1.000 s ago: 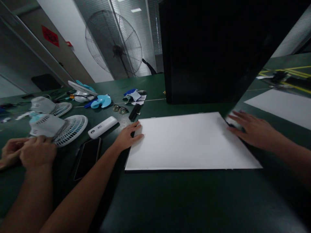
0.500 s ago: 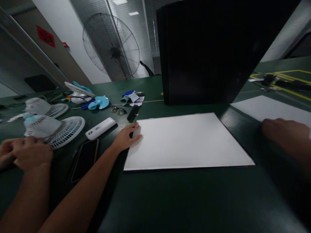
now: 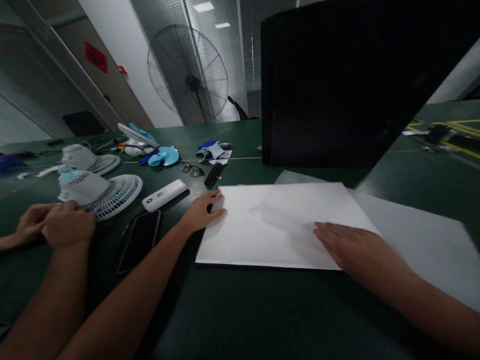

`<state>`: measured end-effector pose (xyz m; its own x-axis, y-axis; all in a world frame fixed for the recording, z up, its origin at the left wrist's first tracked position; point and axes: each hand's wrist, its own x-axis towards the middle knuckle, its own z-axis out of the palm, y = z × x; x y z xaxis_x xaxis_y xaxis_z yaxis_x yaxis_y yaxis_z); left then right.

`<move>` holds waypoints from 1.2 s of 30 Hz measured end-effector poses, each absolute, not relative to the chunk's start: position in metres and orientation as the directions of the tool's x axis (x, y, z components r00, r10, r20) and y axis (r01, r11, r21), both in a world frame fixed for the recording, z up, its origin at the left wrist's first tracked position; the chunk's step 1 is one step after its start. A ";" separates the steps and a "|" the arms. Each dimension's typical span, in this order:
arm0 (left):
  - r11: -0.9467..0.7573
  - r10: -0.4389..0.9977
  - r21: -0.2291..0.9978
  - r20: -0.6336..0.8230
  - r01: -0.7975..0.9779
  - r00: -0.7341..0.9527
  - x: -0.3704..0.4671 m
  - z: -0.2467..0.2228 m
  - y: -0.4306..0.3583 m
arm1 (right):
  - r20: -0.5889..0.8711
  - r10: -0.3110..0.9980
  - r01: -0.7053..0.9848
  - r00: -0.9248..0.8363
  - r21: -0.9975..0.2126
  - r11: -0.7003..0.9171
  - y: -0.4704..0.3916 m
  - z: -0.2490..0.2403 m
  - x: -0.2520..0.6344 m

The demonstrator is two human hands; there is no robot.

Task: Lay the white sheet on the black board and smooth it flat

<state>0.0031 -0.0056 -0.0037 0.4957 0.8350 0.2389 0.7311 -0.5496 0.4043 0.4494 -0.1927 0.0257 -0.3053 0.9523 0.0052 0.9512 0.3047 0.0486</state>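
Note:
A white rectangular panel (image 3: 258, 235) with a dark lower edge lies flat on the green table. My left hand (image 3: 198, 214) rests on its left edge, thumb and fingers apart. Above the panel's right part is my right hand (image 3: 348, 245), palm down with its fingers stretched out flat; whether it touches the surface cannot be made out. A large pale sheet (image 3: 423, 225) lies on the table to the right, partly under the panel, and one corner of it shows behind the panel's back edge.
Another person's hands (image 3: 69, 225) are at the left beside white fan parts (image 3: 122, 195). A phone (image 3: 140, 241), a white power bank (image 3: 165, 195), glasses (image 3: 192, 170) and a black object (image 3: 213, 175) lie nearby. A big black box-like object (image 3: 318, 100) stands behind the panel.
My right hand has moved left from the far right to over the panel. The pale sheet has shifted left, now reaching under and behind the panel. My left hand stays on the left edge.

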 end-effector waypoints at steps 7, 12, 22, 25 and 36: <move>-0.565 0.822 0.472 0.251 0.677 0.511 0.001 -0.004 -0.006 | 0.122 0.790 0.788 -0.601 -0.075 0.612 -0.193 0.018 0.421; -0.581 0.808 0.491 0.258 0.649 0.529 -0.002 -0.005 -0.004 | 0.054 0.736 0.716 -0.675 -0.193 0.671 -0.198 0.025 0.409; -0.593 0.800 0.513 0.290 0.620 0.525 -0.002 -0.006 -0.004 | -0.033 0.719 0.689 -0.694 -0.318 0.651 -0.197 0.022 0.411; -0.587 0.806 0.513 0.293 0.627 0.514 -0.001 -0.008 -0.005 | -0.052 0.718 0.691 -0.694 -0.327 0.644 -0.197 0.022 0.411; -0.625 0.774 0.575 0.371 0.528 0.513 -0.008 -0.016 0.000 | -0.068 0.711 0.679 -0.700 -0.370 0.634 -0.197 0.027 0.410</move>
<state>-0.0076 0.0001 -0.0162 0.5131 0.7740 0.3710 0.5277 -0.6253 0.5749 0.4098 -0.1965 0.0269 -0.7001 0.7107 -0.0685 0.6794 0.6336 -0.3701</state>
